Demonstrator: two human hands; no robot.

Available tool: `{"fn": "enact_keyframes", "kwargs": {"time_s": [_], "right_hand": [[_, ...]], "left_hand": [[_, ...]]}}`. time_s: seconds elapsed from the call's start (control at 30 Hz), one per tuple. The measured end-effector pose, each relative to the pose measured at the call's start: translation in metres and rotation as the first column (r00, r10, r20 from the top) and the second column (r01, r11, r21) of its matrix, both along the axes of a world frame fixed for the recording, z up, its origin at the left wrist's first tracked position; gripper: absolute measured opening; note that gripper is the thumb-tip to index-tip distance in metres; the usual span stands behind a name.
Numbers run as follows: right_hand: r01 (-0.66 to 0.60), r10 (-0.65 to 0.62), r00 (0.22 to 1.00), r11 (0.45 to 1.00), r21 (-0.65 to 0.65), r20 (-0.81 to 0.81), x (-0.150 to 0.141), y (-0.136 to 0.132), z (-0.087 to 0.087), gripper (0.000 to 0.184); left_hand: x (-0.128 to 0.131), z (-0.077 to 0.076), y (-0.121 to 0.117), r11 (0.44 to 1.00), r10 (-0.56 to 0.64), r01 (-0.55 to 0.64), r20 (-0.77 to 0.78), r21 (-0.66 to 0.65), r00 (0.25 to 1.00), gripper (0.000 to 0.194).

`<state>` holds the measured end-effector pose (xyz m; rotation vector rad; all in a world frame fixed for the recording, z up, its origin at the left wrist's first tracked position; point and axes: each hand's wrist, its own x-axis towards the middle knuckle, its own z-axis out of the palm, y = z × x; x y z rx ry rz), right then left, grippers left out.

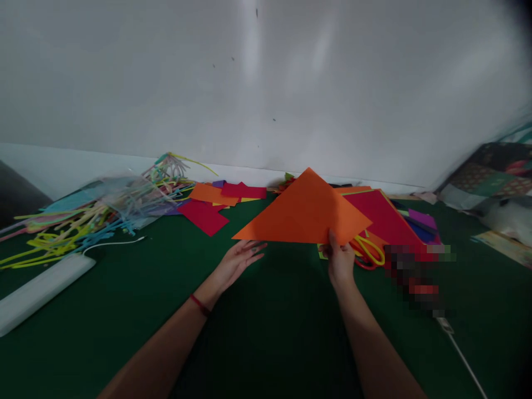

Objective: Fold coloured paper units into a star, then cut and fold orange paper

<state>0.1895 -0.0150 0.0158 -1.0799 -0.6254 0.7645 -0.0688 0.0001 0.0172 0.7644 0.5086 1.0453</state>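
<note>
An orange sheet of paper point(303, 210), seen as a broad triangle with its point away from me, is held up over the green table. My right hand point(341, 260) pinches its near edge, thumb on top and fingers underneath. Below the sheet's left corner, my left hand point(241, 260) is open with its fingers apart; I cannot tell whether its fingertips touch the paper. Yellow-handled and red-handled scissors point(372, 252) appear to lie just right of my right hand, partly hidden.
Colourful pipe cleaners point(83, 221) and clear plastic bags lie at the left, behind a white power strip point(50, 291). Red paper pieces point(203, 216) and orange ones lie at the back, with larger red sheets point(376, 213) at right. A blurred-out item with a cord point(463, 352) is at the right.
</note>
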Motion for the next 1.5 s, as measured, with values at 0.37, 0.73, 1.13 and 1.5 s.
{"fn": "enact_keyframes", "kwargs": {"time_s": [0.37, 0.73, 1.13, 1.5], "right_hand": [[-0.233, 0.233, 0.971, 0.972, -0.005, 0.061, -0.011, -0.007, 0.01, 0.026], [-0.338, 0.341, 0.938, 0.94, -0.056, 0.058, -0.015, -0.008, 0.01, 0.027], [-0.494, 0.519, 0.851, 0.843, -0.211, 0.081, -0.032, -0.007, 0.001, 0.035], [0.04, 0.118, 0.879, 0.948, -0.317, 0.463, 0.033, -0.004, 0.009, 0.04]], "left_hand": [[-0.01, -0.004, 0.013, 0.968, 0.237, -0.248, -0.212, -0.029, 0.948, 0.022], [-0.011, -0.004, 0.015, 0.927, 0.371, -0.374, -0.165, 0.014, 0.914, 0.025], [-0.008, -0.004, 0.013, 0.944, 0.322, -0.32, -0.427, 0.079, 0.845, 0.032], [0.003, -0.02, 0.015, 0.986, 0.166, -0.16, -0.521, 0.057, 0.837, 0.027]]}}
